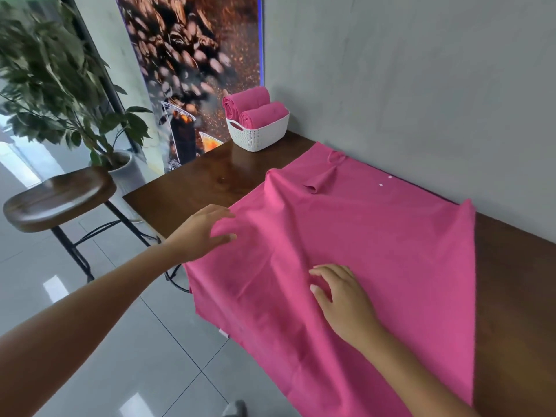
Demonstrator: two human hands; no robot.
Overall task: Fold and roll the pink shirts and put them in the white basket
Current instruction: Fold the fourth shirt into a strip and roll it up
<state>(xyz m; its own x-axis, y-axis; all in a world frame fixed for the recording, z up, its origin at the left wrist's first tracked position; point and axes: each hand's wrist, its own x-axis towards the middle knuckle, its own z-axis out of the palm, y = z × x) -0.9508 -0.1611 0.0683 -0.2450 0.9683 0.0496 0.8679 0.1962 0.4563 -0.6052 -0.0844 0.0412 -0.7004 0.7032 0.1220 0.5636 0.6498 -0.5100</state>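
On table: one spread shirt (pixel 376 251), two rolls (pixel 255 108) in basket (pixel 258 136); both hands (pixel 201 233) (pixel 343 296) seemingly flat, ungripping.

No readable text, label, brand, number or sign shows anywhere, neither on the coffee-bean wall poster (pixel 192 70) nor on the spread pink shirt (pixel 376 251).
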